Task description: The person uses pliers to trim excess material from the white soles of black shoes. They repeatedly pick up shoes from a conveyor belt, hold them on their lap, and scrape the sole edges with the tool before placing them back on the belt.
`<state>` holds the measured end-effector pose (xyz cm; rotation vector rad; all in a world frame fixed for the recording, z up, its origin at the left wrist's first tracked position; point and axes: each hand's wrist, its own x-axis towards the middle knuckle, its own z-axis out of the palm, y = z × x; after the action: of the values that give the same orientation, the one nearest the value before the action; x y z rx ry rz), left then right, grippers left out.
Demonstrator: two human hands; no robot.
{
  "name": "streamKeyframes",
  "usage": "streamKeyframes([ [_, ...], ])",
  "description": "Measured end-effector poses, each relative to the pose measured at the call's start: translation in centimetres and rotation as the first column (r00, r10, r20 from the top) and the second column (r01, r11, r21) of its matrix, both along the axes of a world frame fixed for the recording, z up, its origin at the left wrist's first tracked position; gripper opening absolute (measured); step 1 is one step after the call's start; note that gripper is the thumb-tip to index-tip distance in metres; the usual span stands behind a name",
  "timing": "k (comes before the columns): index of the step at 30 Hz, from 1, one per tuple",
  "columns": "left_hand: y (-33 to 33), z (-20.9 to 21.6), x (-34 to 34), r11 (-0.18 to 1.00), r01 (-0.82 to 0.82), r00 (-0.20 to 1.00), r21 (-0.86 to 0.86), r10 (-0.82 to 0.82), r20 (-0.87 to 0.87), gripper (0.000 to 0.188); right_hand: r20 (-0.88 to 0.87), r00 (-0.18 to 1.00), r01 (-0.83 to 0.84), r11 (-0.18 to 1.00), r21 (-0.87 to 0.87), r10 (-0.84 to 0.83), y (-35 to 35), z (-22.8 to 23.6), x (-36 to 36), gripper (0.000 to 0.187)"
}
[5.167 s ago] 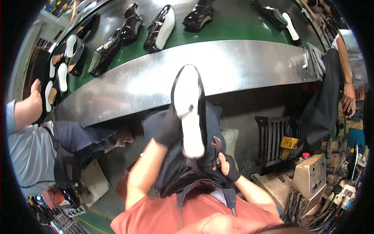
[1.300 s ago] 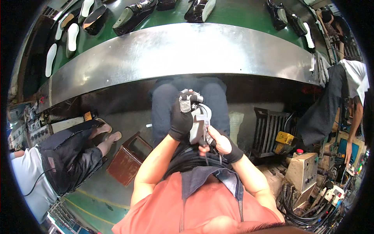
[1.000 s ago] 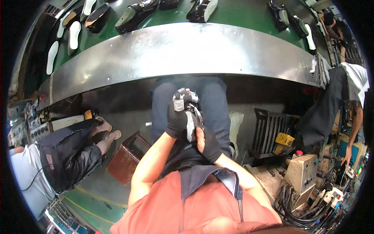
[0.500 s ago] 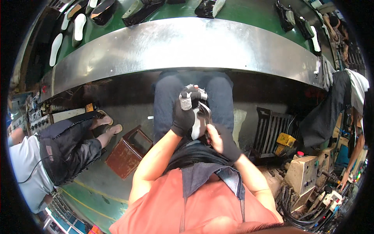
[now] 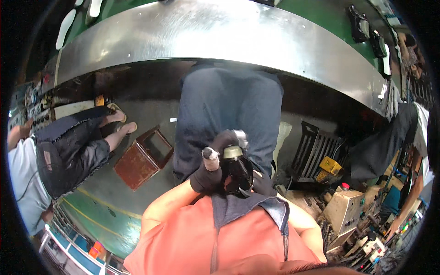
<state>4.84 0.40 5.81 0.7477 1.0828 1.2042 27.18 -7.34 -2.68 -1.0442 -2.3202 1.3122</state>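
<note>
A glossy black shoe [image 5: 236, 175] with a pale beige end is held close to my belly, the pale end pointing away from me. My left hand [image 5: 207, 176], in a black fingerless glove with white-wrapped fingertips, grips it from the left and around its far end. The far fingertips are blurred. On the shoe's other side is my right hand [image 5: 263, 184], also in a black glove. Its fingers are hidden behind the shoe, so what they grip does not show.
Across the front runs a metal-edged bench [image 5: 183, 39] with a green top; black shoes [image 5: 359, 24] and white insoles [image 5: 66, 28] lie on it. A brown box stool [image 5: 137, 162] stands left, near another person [image 5: 68, 160]. Right are a slatted rack [image 5: 316, 153] and a control box [image 5: 343, 211].
Both hands have drawn the shoe nearer to my belly and turned it, so its glossy black side now faces up. My head view has shifted, and the bench sits higher in the picture.
</note>
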Motion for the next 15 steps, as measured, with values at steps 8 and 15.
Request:
streamKeyframes([
  [8,-0.7,-2.5,-0.2,0.973,0.079,0.996,0.215,-0.068,-0.061,0.088,-0.128,0.992,0.009,0.998,0.069,0.000,-1.0,-0.4,1.4,0.033],
  [15,1.4,-6.2,-1.3,0.958,0.071,0.896,-0.278,0.061,0.440,0.073,0.180,0.983,0.023,0.991,0.130,-0.046,0.6,0.9,0.6,0.028],
])
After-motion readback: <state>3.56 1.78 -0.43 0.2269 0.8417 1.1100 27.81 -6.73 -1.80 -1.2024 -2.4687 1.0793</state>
